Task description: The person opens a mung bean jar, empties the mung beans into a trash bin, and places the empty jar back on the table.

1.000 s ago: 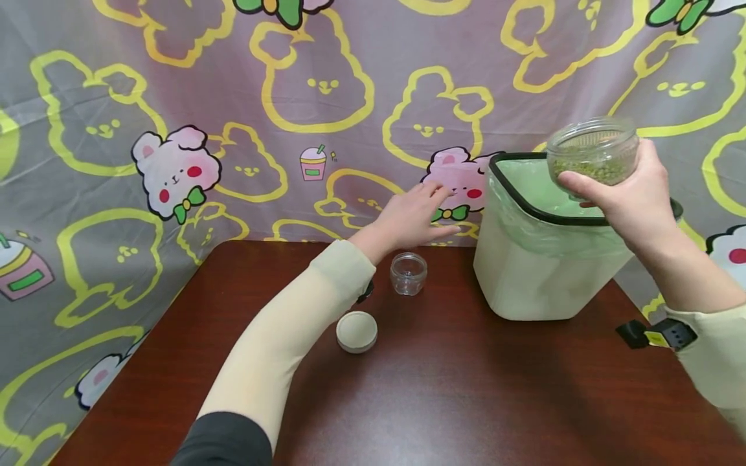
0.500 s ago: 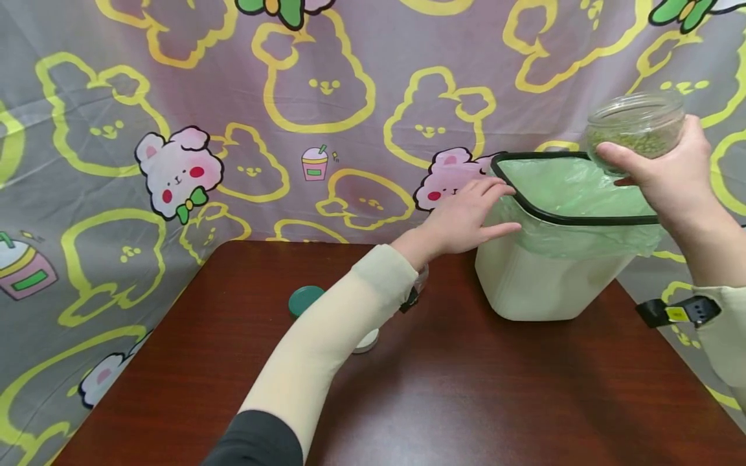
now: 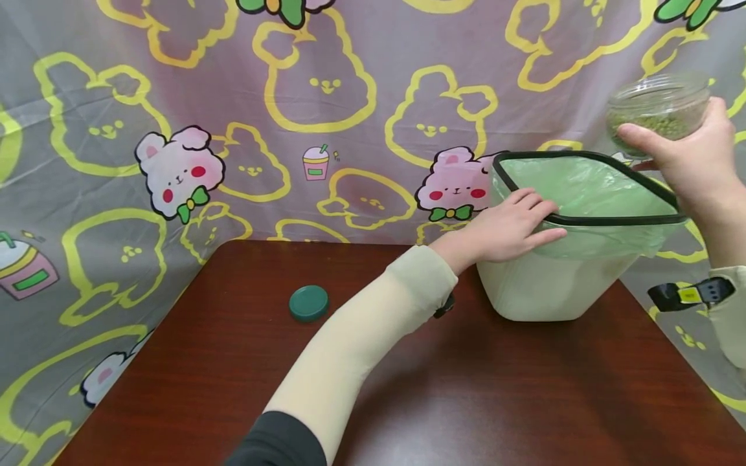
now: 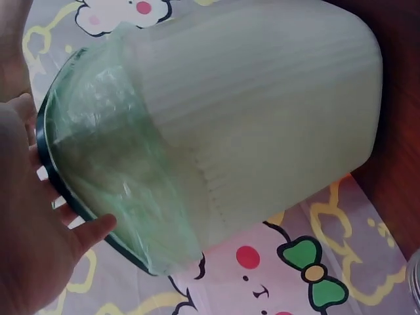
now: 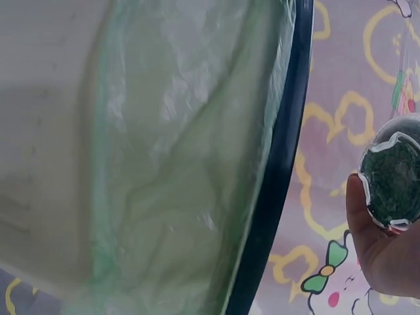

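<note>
A pale bin [image 3: 553, 285] with a black rim and a green plastic liner [image 3: 612, 188] stands on the table's right side. My left hand [image 3: 504, 226] is at the bin's near-left rim, fingers reaching over the edge and thumb on the outer side; the left wrist view also shows the hand [image 4: 39, 216] beside the rim. Above the bin's right end, my right hand [image 3: 690, 152] grips a clear jar [image 3: 658, 116] partly filled with small green beans. The jar has no lid on and is held nearly upright. Its underside [image 5: 394, 180] shows in the right wrist view.
A green lid [image 3: 309, 303] lies on the dark wooden table [image 3: 233, 362], left of my left sleeve. My left arm hides the cream lid and small clear jar behind it. A patterned curtain [image 3: 350, 97] hangs behind the table.
My left hand has moved right and reached the bin's rim. My right hand has carried the jar up and right, from over the opening toward its right end. The green lid has come into sight.
</note>
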{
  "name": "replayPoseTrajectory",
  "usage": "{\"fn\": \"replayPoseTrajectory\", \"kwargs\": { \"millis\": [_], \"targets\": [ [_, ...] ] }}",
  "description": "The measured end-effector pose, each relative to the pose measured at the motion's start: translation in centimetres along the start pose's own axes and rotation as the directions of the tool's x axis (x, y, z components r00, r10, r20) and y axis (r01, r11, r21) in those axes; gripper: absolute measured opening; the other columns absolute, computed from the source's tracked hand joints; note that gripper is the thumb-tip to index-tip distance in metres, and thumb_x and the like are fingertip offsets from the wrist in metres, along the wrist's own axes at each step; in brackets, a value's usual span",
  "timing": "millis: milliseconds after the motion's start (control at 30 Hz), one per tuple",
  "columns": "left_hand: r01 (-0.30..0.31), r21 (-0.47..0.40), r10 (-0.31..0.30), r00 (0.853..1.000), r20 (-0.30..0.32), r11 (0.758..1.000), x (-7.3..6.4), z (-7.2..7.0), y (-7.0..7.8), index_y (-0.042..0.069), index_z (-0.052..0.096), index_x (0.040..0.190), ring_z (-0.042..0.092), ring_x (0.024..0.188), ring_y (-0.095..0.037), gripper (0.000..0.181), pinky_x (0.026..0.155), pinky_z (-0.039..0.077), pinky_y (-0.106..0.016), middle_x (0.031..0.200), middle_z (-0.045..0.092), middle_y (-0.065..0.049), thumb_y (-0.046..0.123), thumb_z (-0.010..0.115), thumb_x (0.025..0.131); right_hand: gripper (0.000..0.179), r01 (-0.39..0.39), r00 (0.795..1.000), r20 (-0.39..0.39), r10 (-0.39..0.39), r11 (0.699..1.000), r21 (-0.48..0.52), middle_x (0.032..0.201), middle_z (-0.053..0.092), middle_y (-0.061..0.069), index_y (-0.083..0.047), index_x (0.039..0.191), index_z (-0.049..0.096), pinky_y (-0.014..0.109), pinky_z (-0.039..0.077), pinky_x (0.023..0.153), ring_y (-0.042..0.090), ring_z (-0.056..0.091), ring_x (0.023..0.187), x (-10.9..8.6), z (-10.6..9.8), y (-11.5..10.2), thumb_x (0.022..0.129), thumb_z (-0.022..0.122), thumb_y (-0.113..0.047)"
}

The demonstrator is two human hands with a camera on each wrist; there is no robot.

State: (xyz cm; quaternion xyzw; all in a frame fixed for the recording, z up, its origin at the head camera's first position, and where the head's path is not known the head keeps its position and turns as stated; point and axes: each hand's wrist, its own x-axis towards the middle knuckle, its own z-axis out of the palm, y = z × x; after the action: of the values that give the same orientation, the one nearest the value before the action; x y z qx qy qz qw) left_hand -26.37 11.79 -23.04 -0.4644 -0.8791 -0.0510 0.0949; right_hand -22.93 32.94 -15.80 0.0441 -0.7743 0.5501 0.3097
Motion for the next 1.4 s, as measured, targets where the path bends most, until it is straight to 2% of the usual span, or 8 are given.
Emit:
{"fn": "replayPoseTrajectory", "kwargs": {
  "millis": [300,767,900,1033,1167,1200,1300,1400],
  "targets": [
    [0.04,0.043,-0.038,0.997,-0.067,0.998,0.9,0.6,1.0,0.021,0.048,0.124,0.035,0.121,-0.013,0.04,0.093,0.033,-0.018,0.111,0.045,0.003,0.05,0.03,0.103,0.064,0.005,1.0,0.023,-0.002,0.993,-0.117,0.11,0.042,-0.012,-0.019,0.135,0.03,0.009,0.045,0.05,-0.002,0.05,0.08,2.1,-1.1,0.0,0.085,0.069,-0.007],
    [0.103,0.039,-0.1,0.993,-0.067,0.994,1.4,1.2,1.3,0.022,0.049,0.122,0.037,0.117,-0.013,0.043,0.092,0.037,-0.021,0.113,0.046,0.004,0.055,0.029,0.102,0.044,0.061,0.956,0.292,0.024,0.959,-0.278,0.094,0.048,-0.018,-0.031,0.118,0.046,0.014,0.045,0.045,-0.01,0.051,0.068,7.3,-3.7,-1.2,0.088,0.07,-0.01],
    [0.1,0.039,-0.098,0.993,-0.066,0.994,1.5,1.2,1.3,0.022,0.049,0.12,0.037,0.115,-0.013,0.044,0.09,0.037,-0.021,0.11,0.046,0.004,0.055,0.029,0.102,0.058,0.094,0.94,0.334,0.068,0.89,-0.446,0.103,0.046,0.004,-0.012,0.141,0.039,0.016,0.046,0.043,-0.01,0.047,0.061,8.6,-4.1,-1.4,0.09,0.068,-0.021],
    [0.087,0.048,-0.083,0.994,-0.071,0.995,1.6,1.0,1.4,0.021,0.049,0.12,0.038,0.114,-0.014,0.044,0.092,0.035,-0.02,0.109,0.047,0.004,0.055,0.028,0.102,0.078,0.085,0.925,0.348,0.151,0.811,-0.578,0.11,0.036,0.037,0.013,0.142,0.023,0.022,0.047,0.041,-0.005,0.045,0.054,9.4,-4.1,-2.0,0.092,0.065,-0.029],
    [0.084,0.046,-0.081,0.995,-0.062,0.995,1.7,0.8,1.4,0.022,0.049,0.121,0.037,0.115,-0.013,0.044,0.092,0.034,-0.02,0.109,0.047,0.005,0.055,0.029,0.102,0.093,0.063,0.909,0.34,0.242,0.725,-0.686,0.115,0.028,0.045,0.02,0.141,0.011,0.032,0.05,0.043,0.026,0.054,0.064,10.1,-4.4,-1.9,0.091,0.062,-0.039],
    [0.088,0.044,-0.085,0.995,-0.056,0.995,1.8,0.8,1.5,0.022,0.049,0.122,0.037,0.115,-0.013,0.045,0.092,0.034,-0.02,0.109,0.047,0.005,0.056,0.028,0.101,0.094,0.054,0.913,0.314,0.262,0.684,-0.728,0.115,0.029,0.044,0.019,0.142,0.012,0.033,0.051,0.044,0.028,0.053,0.066,10.4,-4.5,-1.4,0.091,0.062,-0.043],
    [0.107,0.032,-0.106,0.994,-0.033,0.994,2.0,0.7,1.6,0.024,0.048,0.125,0.035,0.119,-0.011,0.046,0.093,0.035,-0.02,0.113,0.046,0.006,0.057,0.029,0.101,0.102,0.055,0.887,0.33,0.322,0.637,-0.769,0.116,0.026,0.044,0.018,0.143,0.008,0.039,0.053,0.05,0.049,0.045,0.087,10.9,-5.1,-0.4,0.089,0.061,-0.05],
    [0.126,0.02,-0.126,0.992,-0.014,0.992,2.2,0.7,1.8,0.025,0.048,0.126,0.033,0.122,-0.01,0.046,0.092,0.036,-0.02,0.116,0.045,0.007,0.058,0.029,0.1,0.109,0.04,0.874,0.31,0.375,0.58,-0.814,0.119,0.026,0.043,0.015,0.146,0.008,0.04,0.054,0.054,0.046,0.045,0.09,11.2,-5.5,0.9,0.086,0.062,-0.058]
  ]
}}
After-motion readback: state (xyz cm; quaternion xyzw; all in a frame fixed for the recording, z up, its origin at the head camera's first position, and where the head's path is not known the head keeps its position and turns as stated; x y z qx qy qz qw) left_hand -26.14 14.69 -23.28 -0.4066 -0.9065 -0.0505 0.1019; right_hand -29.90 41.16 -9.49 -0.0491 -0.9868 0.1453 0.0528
